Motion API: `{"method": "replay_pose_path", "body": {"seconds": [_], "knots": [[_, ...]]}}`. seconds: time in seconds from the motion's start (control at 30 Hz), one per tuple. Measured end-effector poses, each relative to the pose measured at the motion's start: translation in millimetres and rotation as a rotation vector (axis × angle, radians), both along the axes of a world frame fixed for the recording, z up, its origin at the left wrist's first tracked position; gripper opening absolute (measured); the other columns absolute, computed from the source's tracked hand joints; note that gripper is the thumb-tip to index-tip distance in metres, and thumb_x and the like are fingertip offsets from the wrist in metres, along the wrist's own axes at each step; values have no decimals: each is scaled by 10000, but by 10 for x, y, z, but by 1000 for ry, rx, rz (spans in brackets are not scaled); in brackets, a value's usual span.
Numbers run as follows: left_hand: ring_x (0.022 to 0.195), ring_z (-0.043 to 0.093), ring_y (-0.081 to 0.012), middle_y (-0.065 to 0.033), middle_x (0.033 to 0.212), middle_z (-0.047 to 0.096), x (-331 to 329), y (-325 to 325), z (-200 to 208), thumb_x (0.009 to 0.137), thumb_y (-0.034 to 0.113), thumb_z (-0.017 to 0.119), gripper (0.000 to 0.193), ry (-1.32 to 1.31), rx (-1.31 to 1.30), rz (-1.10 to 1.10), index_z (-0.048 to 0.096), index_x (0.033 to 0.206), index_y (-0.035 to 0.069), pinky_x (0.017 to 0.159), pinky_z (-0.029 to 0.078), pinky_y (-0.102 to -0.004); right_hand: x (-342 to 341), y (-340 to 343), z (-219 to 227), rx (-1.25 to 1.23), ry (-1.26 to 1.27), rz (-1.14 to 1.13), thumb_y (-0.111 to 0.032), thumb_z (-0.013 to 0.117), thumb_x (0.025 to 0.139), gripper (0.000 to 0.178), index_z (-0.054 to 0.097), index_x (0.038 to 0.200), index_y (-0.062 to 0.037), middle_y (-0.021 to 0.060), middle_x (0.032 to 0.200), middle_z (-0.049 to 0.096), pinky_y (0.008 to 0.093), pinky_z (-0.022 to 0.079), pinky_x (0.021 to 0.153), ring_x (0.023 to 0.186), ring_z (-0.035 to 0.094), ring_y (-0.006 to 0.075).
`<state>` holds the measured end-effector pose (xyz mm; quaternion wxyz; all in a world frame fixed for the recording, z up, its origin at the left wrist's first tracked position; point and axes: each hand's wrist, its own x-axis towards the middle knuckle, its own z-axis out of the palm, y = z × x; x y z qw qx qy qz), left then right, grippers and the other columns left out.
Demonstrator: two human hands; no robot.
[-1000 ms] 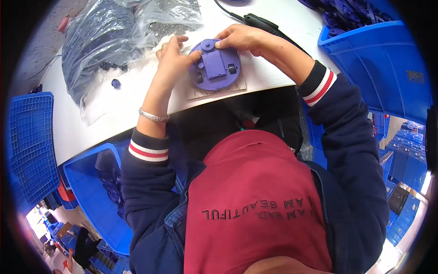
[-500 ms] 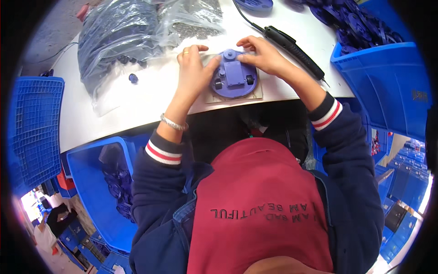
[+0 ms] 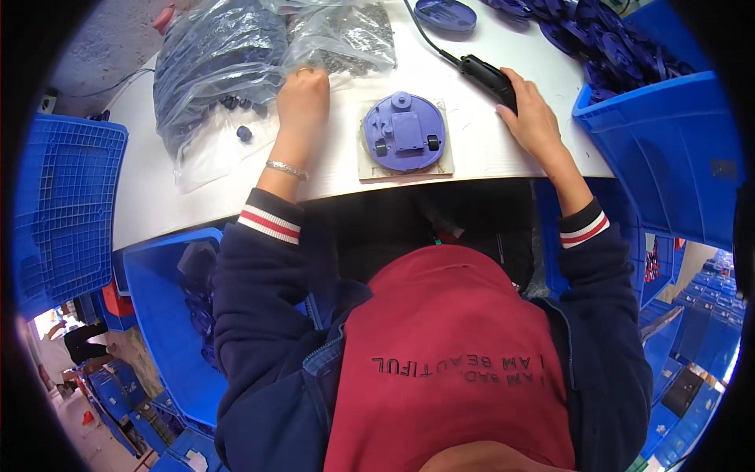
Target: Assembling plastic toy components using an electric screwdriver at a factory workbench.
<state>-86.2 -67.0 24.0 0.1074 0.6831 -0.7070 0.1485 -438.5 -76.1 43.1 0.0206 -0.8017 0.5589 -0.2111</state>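
Observation:
A round purple plastic base (image 3: 407, 132) with two small black wheels lies on a thin square board (image 3: 370, 167) near the table's front edge. My right hand (image 3: 536, 119) is closed around the black electric screwdriver (image 3: 486, 77), to the right of the base. My left hand (image 3: 305, 98) has its fingers curled at the near edge of a clear plastic bag of small dark screws (image 3: 354, 35). Its fingertips are hidden, so what they hold does not show. Neither hand touches the purple base.
A large clear bag of dark parts (image 3: 220, 63) fills the table's left, a loose dark knob (image 3: 244, 134) beside it. At back right, purple parts (image 3: 605, 43) heap over a blue bin (image 3: 661, 134). Another purple disc (image 3: 445, 14) lies at the back. More blue crates (image 3: 67, 204) stand left.
Both hands have left the purple base. My left hand moved left to the screw bag; my right hand moved right and took hold of the electric screwdriver.

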Motion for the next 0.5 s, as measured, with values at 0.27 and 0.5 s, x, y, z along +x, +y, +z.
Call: {"method": "replay_pose_path", "body": {"seconds": [0.27, 0.5], "knots": [[856, 639, -324, -158, 893, 634, 71, -52, -111, 820, 38, 521, 114, -68, -88, -102, 615, 883, 32, 718, 542, -406, -204, -70, -31, 57, -159, 96, -112, 662, 832, 593, 438, 1374, -199, 172, 1106, 622, 376, 493, 855, 1004, 615, 320], [810, 643, -345, -167, 910, 638, 69, -19, -15, 825, 68, 553, 96, -55, -96, -125, 616, 896, 56, 700, 536, -401, -302, 26, 428, 167, -837, 185, -179, 604, 909, 493, 439, 1361, -74, 151, 1125, 634, 296, 504, 812, 958, 620, 201]]}}
